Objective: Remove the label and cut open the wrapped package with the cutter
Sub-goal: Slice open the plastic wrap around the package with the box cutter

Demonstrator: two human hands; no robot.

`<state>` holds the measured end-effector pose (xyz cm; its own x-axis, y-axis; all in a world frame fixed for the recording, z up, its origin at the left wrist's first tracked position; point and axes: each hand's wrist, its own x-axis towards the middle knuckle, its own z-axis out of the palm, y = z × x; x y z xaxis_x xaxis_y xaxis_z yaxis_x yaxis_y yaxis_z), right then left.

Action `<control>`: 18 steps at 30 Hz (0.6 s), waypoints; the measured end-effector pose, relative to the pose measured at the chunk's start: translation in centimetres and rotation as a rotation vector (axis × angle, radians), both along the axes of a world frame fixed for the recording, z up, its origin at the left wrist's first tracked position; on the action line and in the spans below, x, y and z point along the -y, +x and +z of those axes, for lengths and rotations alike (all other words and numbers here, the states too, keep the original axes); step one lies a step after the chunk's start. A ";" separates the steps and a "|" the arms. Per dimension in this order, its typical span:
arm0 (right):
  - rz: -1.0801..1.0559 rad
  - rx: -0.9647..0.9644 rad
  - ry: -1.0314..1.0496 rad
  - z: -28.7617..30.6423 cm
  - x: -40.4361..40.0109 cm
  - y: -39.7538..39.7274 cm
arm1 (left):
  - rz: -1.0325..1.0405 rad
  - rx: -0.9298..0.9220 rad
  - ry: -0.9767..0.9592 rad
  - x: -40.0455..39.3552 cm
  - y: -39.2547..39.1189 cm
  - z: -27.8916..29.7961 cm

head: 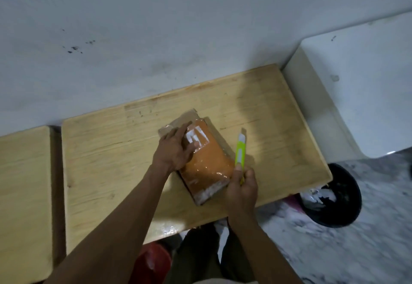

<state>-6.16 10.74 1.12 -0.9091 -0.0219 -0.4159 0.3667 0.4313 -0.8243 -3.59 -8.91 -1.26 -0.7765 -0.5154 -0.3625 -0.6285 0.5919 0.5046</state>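
Observation:
An orange package (207,165) wrapped in clear plastic lies tilted on the wooden table (111,150). A white label (197,137) sits on its far end. My left hand (174,150) rests flat on the package's left side, fingers touching the label. My right hand (242,185) grips a green and white cutter (240,150) at the package's right edge, its tip pointing away from me. A flat brown piece (178,121) lies under the package's far end.
A second wooden table (22,194) stands at the left. A white wall runs along the back. A black bin (334,196) with white scraps sits on the floor at the right, beside a white object (356,94). A red thing (153,261) is under the table.

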 end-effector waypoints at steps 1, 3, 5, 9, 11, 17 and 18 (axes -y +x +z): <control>0.012 -0.004 0.002 -0.1 0.0 -0.7 | 0.055 0.018 0.006 -0.7 0.7 0.1; 0.119 -0.017 0.028 0.1 -0.1 -2.7 | 0.172 0.041 0.008 -2.1 2.2 0.0; 0.284 -0.045 0.074 0.6 0.2 -4.9 | 0.308 0.050 0.022 -3.9 3.7 -0.2; 0.553 -0.066 0.140 1.0 1.7 -9.0 | 0.521 0.051 0.099 -7.6 4.9 -0.4; 0.643 -0.082 0.151 1.0 2.6 -10.2 | 0.589 0.033 0.142 -8.9 4.8 -0.5; 0.758 -0.068 0.175 0.9 3.5 -12.0 | 0.704 0.032 0.191 -10.9 4.2 -0.2; 0.757 -0.061 0.163 0.8 3.3 -12.1 | 0.714 0.025 0.193 -11.0 4.1 -0.3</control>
<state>-18.25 7.39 1.96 -0.6922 -0.5890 -0.4172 -0.1197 0.6636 -0.7384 0.56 2.14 -1.58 -0.2661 -0.8174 -0.5110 -0.8400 -0.0633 0.5388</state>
